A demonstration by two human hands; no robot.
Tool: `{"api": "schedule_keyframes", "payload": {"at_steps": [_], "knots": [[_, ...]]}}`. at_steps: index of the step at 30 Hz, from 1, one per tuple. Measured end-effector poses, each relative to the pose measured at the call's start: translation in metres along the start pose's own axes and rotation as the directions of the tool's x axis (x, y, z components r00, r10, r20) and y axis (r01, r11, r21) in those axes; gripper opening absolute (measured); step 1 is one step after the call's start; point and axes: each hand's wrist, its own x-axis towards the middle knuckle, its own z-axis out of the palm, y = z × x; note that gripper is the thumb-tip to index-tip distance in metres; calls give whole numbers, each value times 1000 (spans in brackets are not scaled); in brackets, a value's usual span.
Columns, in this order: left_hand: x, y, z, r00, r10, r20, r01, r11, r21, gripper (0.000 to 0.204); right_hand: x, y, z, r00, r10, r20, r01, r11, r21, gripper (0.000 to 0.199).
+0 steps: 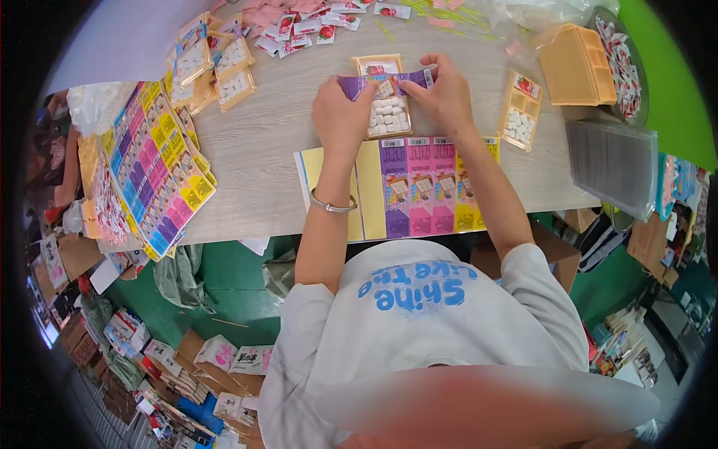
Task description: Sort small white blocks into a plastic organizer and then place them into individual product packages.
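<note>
A small tan tray [390, 138] sits upright on the table in front of me, with white pellet-like pieces [388, 112] in its near part and a sachet [381, 67] at its far end. Across its middle lies a purple printed label strip [386, 85]. My left hand [344, 112] pinches the strip's left end, and my right hand [446, 97] pinches its right end. Whether the strip touches the tray cannot be made out. Just below my hands lies a sheet of purple, pink and yellow labels [421, 187], its left part bare yellow backing.
A similar filled tray [520, 112] lies to the right, near stacked tan trays [572, 66] and a bowl of sachets [619, 67]. Clear plastic covers [613, 165] stand at the right edge. At left are filled trays [234, 86] and label sheets [157, 165]; loose sachets [299, 30] lie farther back.
</note>
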Motion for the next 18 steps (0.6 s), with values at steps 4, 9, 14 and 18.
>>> {"api": "schedule_keyframes", "payload": {"at_steps": [4, 9, 14, 18], "knots": [[-2, -7, 5, 998, 31, -60, -38, 992, -123, 52, -2, -4, -3, 999, -36, -2, 36, 999, -4, 57], [-24, 5, -27, 996, -48, 78, 91, 623, -777, 49, -30, -24, -16, 989, 113, -91, -29, 768, 639, 56], [-48, 16, -42, 983, 101, 155, 60, 619, -783, 51, -63, -43, -35, 912, 75, 403, -399, 391, 829, 38], [-65, 13, -62, 900, 253, -356, -384, 845, -371, 49, -67, -47, -40, 973, 155, 169, -226, 526, 820, 19]]}}
